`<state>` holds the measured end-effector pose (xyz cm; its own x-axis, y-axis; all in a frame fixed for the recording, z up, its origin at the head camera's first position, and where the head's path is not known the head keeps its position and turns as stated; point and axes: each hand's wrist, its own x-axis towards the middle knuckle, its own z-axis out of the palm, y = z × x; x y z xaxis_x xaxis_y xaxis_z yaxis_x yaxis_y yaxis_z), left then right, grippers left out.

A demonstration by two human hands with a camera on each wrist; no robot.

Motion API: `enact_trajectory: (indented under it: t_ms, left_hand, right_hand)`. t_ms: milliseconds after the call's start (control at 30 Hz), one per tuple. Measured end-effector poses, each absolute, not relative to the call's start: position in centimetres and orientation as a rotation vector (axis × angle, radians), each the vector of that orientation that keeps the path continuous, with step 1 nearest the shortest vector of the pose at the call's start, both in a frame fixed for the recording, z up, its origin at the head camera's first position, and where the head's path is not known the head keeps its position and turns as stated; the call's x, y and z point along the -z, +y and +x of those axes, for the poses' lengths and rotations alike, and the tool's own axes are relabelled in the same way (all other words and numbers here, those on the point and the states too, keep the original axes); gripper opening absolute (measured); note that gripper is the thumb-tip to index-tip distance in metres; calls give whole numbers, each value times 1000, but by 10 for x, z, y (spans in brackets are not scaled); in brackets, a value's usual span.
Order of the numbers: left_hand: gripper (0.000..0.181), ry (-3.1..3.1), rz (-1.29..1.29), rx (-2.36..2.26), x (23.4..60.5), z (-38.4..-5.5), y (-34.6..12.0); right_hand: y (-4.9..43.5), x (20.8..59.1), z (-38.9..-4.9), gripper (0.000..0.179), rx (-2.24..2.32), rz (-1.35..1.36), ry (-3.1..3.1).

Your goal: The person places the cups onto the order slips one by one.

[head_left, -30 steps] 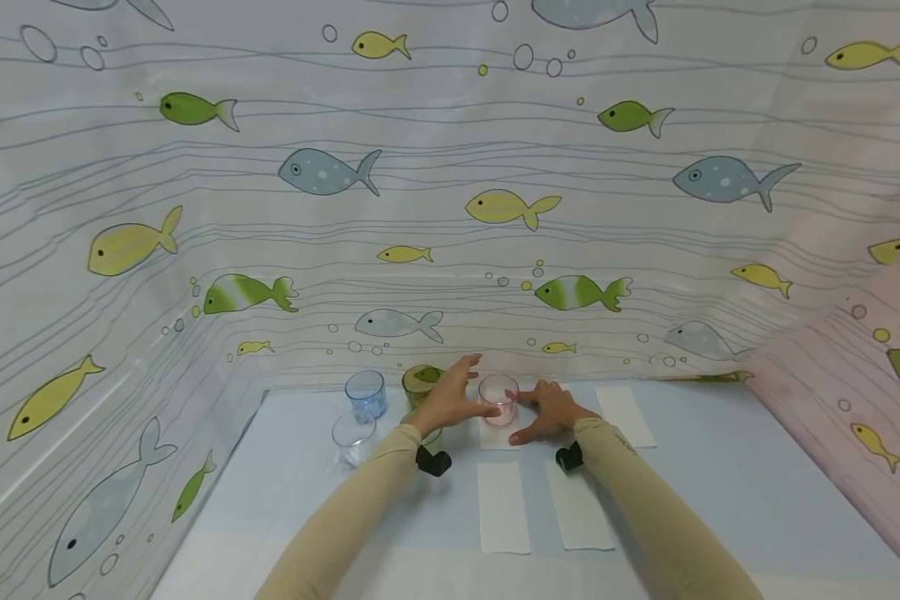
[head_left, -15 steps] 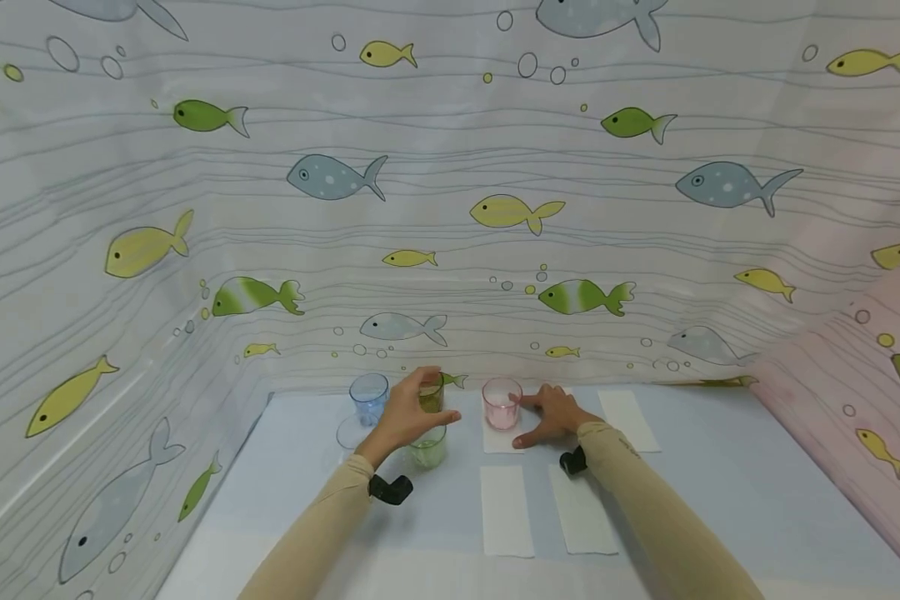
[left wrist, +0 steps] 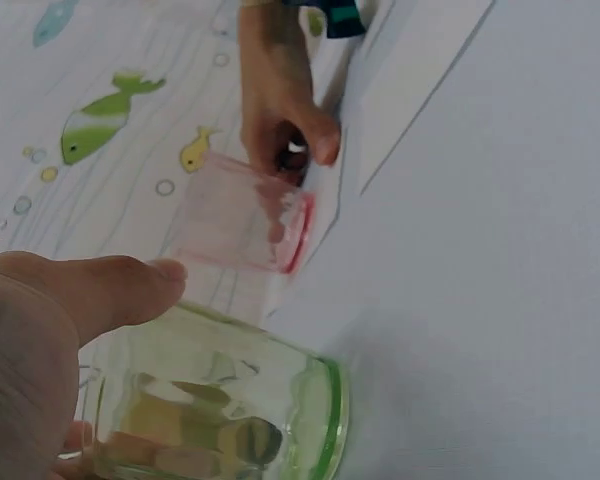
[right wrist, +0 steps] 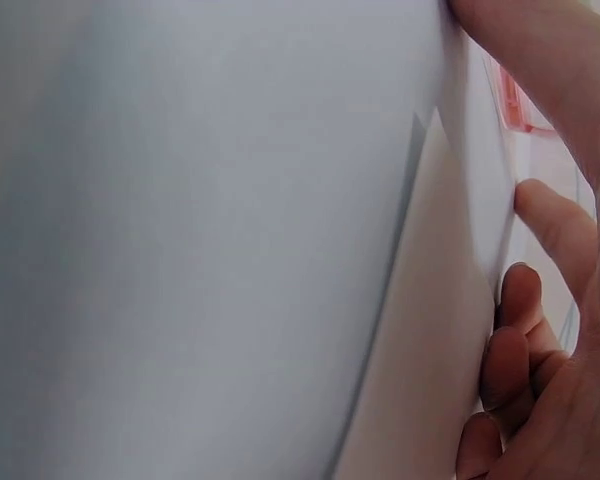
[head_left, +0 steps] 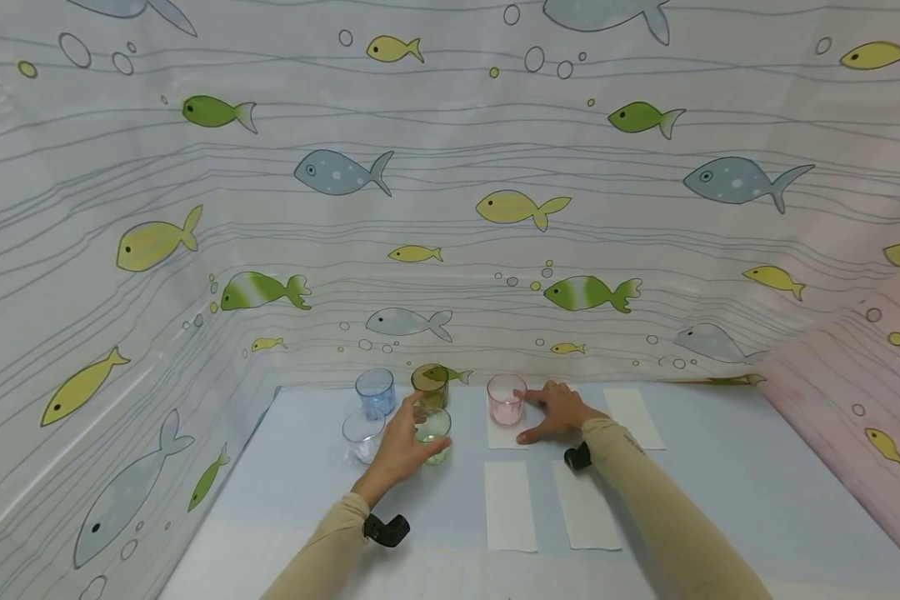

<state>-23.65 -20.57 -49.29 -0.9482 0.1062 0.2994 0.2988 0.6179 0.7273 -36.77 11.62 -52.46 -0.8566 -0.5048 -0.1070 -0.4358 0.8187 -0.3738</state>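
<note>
My left hand (head_left: 399,443) reaches round a pale green glass (head_left: 437,422), its thumb on the right side and fingers on the far left. In the left wrist view, the thumb tip lies just off the upper side of the glass (left wrist: 220,350), whose base stands on the table. A pink glass (head_left: 506,407) stands upright on a white paper strip (head_left: 499,440). Beside it rests my right hand (head_left: 558,410), with the index finger at the glass and the thumb spread apart, down by the table. In the right wrist view, its other fingers (right wrist: 507,365) are bent.
Left of the green glass are a blue glass (head_left: 375,392) and a clear glass (head_left: 358,429); an amber glass (head_left: 429,390) stands behind. More paper strips lie in front (head_left: 510,504) and at the right (head_left: 633,419). A fish-patterned curtain (head_left: 450,250) surrounds the table.
My left hand has left the pink glass, moved left past the amber glass, and come nearer to the green glass. My right hand has stayed beside the pink glass.
</note>
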Motion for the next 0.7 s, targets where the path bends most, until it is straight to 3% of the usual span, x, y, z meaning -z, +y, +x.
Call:
enact_trajectory:
  t_ms: [700]
  left_hand:
    - [73,-2367,-170,1597,526,-231,-206]
  right_hand:
    - [117,525,-372,100,390,-796,2804]
